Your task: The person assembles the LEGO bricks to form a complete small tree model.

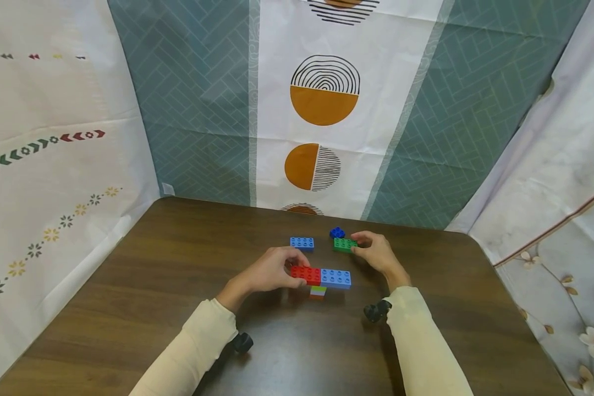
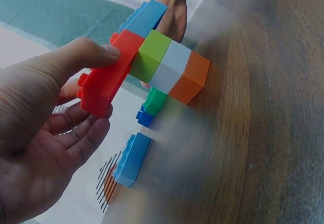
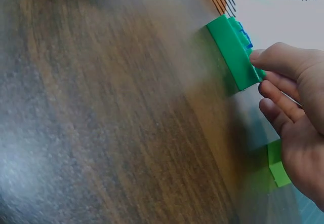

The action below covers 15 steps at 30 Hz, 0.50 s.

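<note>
My left hand [image 1: 273, 269] grips the red brick [image 1: 304, 274] by its end, thumb on the near side and fingers behind. Beside this brick, at the same height, is a light blue brick [image 1: 335, 278]. Both sit on top of a small column of a lime green brick [image 2: 153, 56], a white brick [image 2: 172, 66] and an orange brick [image 2: 192, 77], orange at the bottom. Farther back, my right hand [image 1: 378, 254] pinches the right end of a green brick [image 1: 345, 245] between thumb and fingers. The right wrist view shows its thumb on the green brick's studded side.
A blue brick [image 1: 302, 243] lies behind the column, to the left of the green one. Just behind the green brick is a small dark blue piece [image 1: 337, 232]. Another light green piece [image 3: 276, 164] appears partly behind my right hand. Patterned cloth hangs along the table's back edge.
</note>
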Each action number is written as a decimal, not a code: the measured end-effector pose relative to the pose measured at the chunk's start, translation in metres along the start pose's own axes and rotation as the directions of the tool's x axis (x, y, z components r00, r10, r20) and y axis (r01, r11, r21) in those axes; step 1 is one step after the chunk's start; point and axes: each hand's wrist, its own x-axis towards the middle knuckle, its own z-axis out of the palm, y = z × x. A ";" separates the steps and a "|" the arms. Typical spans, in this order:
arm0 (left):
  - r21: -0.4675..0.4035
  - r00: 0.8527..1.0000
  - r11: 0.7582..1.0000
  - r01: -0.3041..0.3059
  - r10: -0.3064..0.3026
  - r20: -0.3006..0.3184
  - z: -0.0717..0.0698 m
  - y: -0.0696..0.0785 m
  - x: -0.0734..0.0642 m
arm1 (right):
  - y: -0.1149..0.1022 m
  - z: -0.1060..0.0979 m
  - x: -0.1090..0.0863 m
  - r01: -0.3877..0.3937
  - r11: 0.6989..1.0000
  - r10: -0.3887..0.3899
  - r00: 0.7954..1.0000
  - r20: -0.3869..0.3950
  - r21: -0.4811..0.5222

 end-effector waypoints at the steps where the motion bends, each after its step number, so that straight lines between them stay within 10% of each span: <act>1: 0.000 1.000 1.000 0.000 0.000 0.000 0.000 0.000 0.000 | 0.001 0.001 0.000 -0.006 1.000 0.006 1.000 -0.001 -0.006; 15: -0.008 1.000 1.000 -0.002 0.002 -0.001 0.000 0.000 0.000 | 0.008 0.006 0.000 -0.019 0.999 0.020 1.000 0.018 -0.026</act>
